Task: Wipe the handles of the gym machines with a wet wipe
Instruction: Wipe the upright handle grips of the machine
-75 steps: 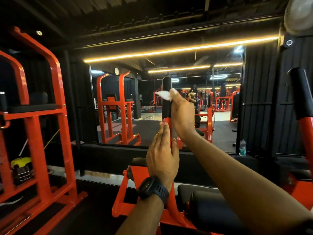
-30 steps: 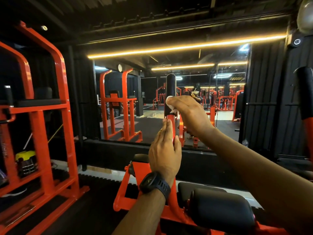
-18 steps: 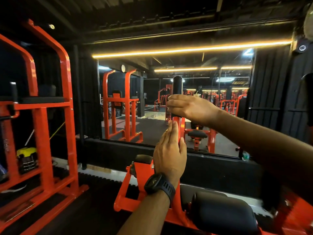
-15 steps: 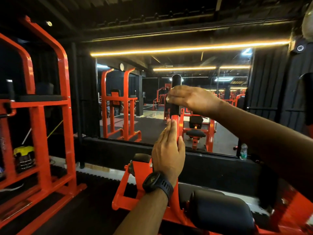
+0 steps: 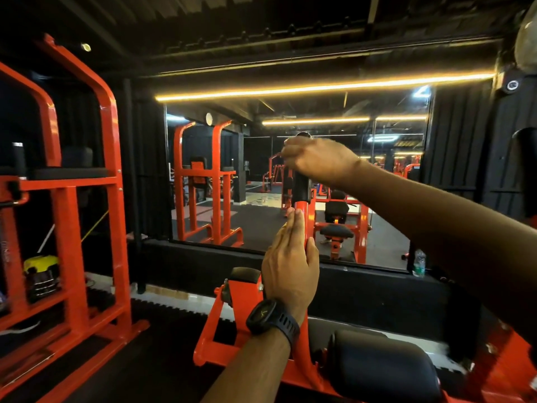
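An upright black foam handle [image 5: 301, 189] tops an orange post [image 5: 303, 219] of the machine in front of me. My right hand [image 5: 316, 159] wraps around the upper end of that handle, near its top cap. The wet wipe is hidden inside this hand. My left hand [image 5: 290, 263], with a black watch on the wrist, rests flat against the left side of the orange post, fingers straight and pointing up. A second black handle [image 5: 524, 170] stands at the far right edge.
An orange dip frame [image 5: 72, 199] stands to the left, with a yellow-topped object [image 5: 40, 263] on its lower shelf. A wall mirror [image 5: 290, 175] ahead reflects more machines. A black roller pad [image 5: 377, 370] lies at lower right. A water bottle [image 5: 419, 263] stands by the mirror ledge.
My right hand has slid from low on the black handle up to its top end, and the white wipe went out of sight inside the hand. My left hand stays on the post.
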A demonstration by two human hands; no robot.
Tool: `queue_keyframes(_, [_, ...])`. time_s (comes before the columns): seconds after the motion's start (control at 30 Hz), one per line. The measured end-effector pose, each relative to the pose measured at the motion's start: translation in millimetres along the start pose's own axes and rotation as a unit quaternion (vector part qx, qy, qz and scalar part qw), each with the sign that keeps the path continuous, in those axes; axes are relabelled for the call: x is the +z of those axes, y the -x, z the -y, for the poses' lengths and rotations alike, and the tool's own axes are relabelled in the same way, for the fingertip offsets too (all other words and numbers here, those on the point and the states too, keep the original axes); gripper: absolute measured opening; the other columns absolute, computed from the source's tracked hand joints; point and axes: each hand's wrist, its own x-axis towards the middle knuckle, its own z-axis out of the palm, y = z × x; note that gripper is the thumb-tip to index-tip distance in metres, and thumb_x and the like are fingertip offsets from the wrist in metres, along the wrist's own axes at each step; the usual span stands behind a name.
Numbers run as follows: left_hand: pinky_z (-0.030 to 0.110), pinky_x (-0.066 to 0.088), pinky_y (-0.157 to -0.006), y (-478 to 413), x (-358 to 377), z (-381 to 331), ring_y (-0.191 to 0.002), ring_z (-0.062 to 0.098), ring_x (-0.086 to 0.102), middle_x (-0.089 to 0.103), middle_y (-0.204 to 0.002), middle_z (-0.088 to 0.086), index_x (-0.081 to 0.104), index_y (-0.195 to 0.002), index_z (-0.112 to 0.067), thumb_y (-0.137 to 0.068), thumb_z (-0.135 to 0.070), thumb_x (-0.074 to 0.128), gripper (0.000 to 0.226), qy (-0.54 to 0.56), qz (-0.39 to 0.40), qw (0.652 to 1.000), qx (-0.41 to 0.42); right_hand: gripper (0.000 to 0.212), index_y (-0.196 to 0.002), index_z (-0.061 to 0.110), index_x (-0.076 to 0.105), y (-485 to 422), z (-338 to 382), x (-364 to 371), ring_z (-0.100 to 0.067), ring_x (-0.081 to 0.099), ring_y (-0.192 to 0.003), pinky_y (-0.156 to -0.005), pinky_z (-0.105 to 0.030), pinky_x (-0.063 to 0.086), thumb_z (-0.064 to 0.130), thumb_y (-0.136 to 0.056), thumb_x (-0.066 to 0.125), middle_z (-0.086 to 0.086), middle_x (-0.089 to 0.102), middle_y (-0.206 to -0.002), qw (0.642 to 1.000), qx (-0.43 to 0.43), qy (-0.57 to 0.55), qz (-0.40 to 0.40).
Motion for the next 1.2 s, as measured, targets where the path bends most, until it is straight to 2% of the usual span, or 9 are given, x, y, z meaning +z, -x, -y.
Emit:
queue_keyframes(0.13, [0.032, 0.042, -0.099, 1, -1, 0, -0.129, 0.023, 0.056, 0.052, -0.148, 0.006, 0.031, -0.152, -0.015, -0.095, -0.024, 0.064, 0.066, -0.007, -0.001, 1.000, -0.002, 0.040, -0.126, 0.008, 0.060, -7, -9, -2, -0.028, 0.052, -0.122, -0.093, -0.040, 0.054, 0.008, -0.087, 0.070, -0.012, 0.057, -0.127, 0.996, 0.080, -0.002, -0.030])
queue_keyframes(0.3, [0.032, 0.042, -0.102, 0, -2, 0, -0.133, 0.021, 0.053, 0.048, -0.151, 0.004, 0.032, -0.153, -0.017, -0.098, -0.025, 0.060, 0.062, -0.001, 0.006, 1.000, -0.004, 0.042, -0.131, 0.010, 0.058, 1, -2, 7, -0.030, 0.046, -0.133, -0.109, -0.045, 0.040, 0.012, -0.090, 0.066, -0.012, 0.057, -0.135, 0.995, 0.083, -0.009, -0.054])
queue_keyframes(0.47, [0.036, 0.043, -0.105, 1, -4, -2, -0.136, 0.020, 0.050, 0.044, -0.154, 0.002, 0.027, -0.154, -0.019, -0.100, -0.027, 0.058, 0.063, 0.007, 0.019, 1.000, -0.012, 0.039, -0.120, 0.005, 0.066, 7, 10, 10, -0.029, 0.063, -0.110, -0.092, -0.041, 0.055, 0.000, -0.082, 0.073, -0.015, 0.067, -0.117, 0.967, 0.172, -0.134, -0.129])
queue_keyframes(0.57, [0.035, 0.046, -0.102, 0, -3, -2, -0.133, 0.021, 0.052, 0.047, -0.152, 0.003, 0.029, -0.154, -0.018, -0.099, -0.026, 0.060, 0.064, 0.007, 0.013, 1.000, -0.009, 0.055, -0.135, 0.003, 0.057, 20, 17, 18, -0.032, 0.054, -0.128, -0.101, -0.042, 0.050, -0.001, -0.082, 0.072, -0.018, 0.058, -0.136, 0.969, 0.155, -0.142, -0.130])
queue_keyframes(0.63, [0.037, 0.047, -0.102, 0, -4, -2, -0.134, 0.021, 0.052, 0.045, -0.153, 0.003, 0.028, -0.154, -0.019, -0.099, -0.026, 0.059, 0.064, 0.010, 0.018, 1.000, -0.009, 0.056, -0.144, 0.007, 0.048, 18, 15, 22, -0.029, 0.046, -0.137, -0.111, -0.041, 0.040, 0.003, -0.091, 0.066, -0.016, 0.050, -0.147, 0.947, 0.228, -0.180, -0.138])
queue_keyframes(0.77, [0.039, 0.049, -0.105, -1, -6, -3, -0.136, 0.020, 0.049, 0.043, -0.155, 0.001, 0.029, -0.155, -0.021, -0.100, -0.027, 0.058, 0.063, 0.009, 0.025, 1.000, -0.015, 0.036, -0.138, 0.016, 0.057, 10, 48, 16, 0.004, 0.045, -0.127, -0.110, -0.010, 0.030, 0.017, -0.104, 0.046, 0.001, 0.055, -0.143, 0.770, 0.391, -0.452, -0.222])
queue_keyframes(0.87, [0.041, 0.049, -0.105, -1, -6, -3, -0.137, 0.019, 0.049, 0.043, -0.155, 0.000, 0.029, -0.155, -0.021, -0.100, -0.027, 0.058, 0.063, 0.011, 0.025, 1.000, -0.015, 0.020, -0.106, 0.027, 0.066, 6, 56, 12, 0.000, 0.066, -0.090, -0.081, -0.023, 0.059, 0.020, -0.104, 0.048, 0.007, 0.069, -0.102, 0.613, 0.462, -0.578, -0.278])
queue_keyframes(1.0, [0.041, 0.048, -0.106, 0, -6, -2, -0.138, 0.020, 0.048, 0.041, -0.156, 0.001, 0.028, -0.156, -0.021, -0.101, -0.027, 0.056, 0.063, 0.013, 0.029, 0.999, -0.012, 0.018, -0.098, 0.015, 0.068, -7, 42, 23, -0.005, 0.068, -0.083, -0.079, -0.033, 0.061, 0.006, -0.100, 0.053, 0.002, 0.069, -0.091, 0.571, 0.534, -0.575, -0.242])
queue_keyframes(1.2, [0.040, 0.053, -0.099, -1, -2, 0, -0.132, 0.021, 0.054, 0.047, -0.152, 0.002, 0.034, -0.154, -0.018, -0.097, -0.024, 0.063, 0.064, 0.014, 0.012, 1.000, -0.002, 0.025, -0.110, 0.015, 0.073, 6, 35, 36, -0.016, 0.073, -0.093, -0.083, -0.041, 0.061, 0.000, -0.097, 0.057, -0.003, 0.075, -0.100, 0.458, 0.493, -0.701, -0.238])
